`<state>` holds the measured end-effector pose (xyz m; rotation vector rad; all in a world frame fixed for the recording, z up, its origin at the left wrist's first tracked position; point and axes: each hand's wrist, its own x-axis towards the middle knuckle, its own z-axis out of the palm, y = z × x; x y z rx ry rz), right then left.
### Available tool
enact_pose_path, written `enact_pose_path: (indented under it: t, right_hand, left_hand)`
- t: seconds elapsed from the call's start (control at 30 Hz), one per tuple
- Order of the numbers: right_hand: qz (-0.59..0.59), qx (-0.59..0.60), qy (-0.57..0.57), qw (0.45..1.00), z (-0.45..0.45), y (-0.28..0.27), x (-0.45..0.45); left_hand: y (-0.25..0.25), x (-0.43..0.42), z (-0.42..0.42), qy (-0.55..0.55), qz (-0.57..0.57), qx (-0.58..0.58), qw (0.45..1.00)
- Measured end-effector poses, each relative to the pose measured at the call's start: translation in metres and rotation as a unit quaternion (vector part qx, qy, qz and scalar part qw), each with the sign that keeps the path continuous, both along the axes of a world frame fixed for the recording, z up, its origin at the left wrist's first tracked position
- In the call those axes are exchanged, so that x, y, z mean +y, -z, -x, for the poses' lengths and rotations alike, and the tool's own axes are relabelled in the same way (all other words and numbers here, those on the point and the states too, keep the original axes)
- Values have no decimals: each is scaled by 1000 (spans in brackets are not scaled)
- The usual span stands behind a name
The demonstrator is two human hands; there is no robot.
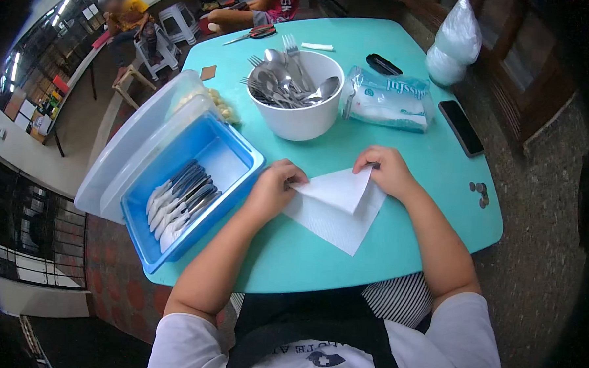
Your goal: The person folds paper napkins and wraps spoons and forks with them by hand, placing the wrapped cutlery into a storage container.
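A white paper napkin [335, 225] lies on the turquoise table, its upper part folded over toward me. My left hand [273, 186] pinches cutlery at the napkin's left corner; only a dark metal end shows. At the upper right corner my right hand [387, 171] has closed fingers on the napkin, with a bit of metal showing by the fingertips. Left of my left hand stands a blue tray [240, 145] holding a row of cutlery wrapped in white napkins [168, 211]. Beyond the napkin, a white bucket [302, 122] is full of loose forks and spoons [279, 81].
On the turquoise table [264, 268] are a napkin pack [390, 103], a phone [462, 129], coins [482, 192], a black object [384, 64] and scissors [252, 34]. Clear lids [135, 151] lean by the tray. A plastic bag [453, 46] stands at the right edge. Two people sit beyond.
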<state>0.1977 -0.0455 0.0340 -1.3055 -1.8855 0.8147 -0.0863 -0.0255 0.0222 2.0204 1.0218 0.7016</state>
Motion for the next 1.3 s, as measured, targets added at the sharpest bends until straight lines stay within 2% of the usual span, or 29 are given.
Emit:
enact_pose_path:
  t: [0.17, 0.57, 0.7, 0.9, 0.97, 1.07, 1.17, 1.3]
  right_hand:
    - [-19, -29, -19, 999, -1, 3, 1]
    - [-82, -103, -62, 989, 0, -3, -1]
    - [-93, -95, -35, 990, 2, -4, -4]
    - [20, -4, -1, 1000, -5, -6, 2]
    - [27, -16, 10, 999, -8, -3, 5]
    - [28, -15, 12, 999, -12, -1, 5]
    - [20, -14, -4, 1000, -17, -1, 6]
    - [3, -15, -22, 1000, -20, -1, 8]
  left_hand:
    - [-12, -7, -4, 62, -96, 66, 991]
    - [-10, -7, -4, 90, -147, 71, 982]
    - [-13, -9, -4, 56, -68, 49, 995]
    - [6, 5, 3, 11, -32, -1, 999]
    - [14, 10, 5, -7, -5, -19, 1000]
    - [-3, 5, 3, -10, -13, 39, 999]
    - [-4, 3, 2, -12, 5, 6, 1000]
    - [-4, 6, 8, 52, -21, 11, 998]
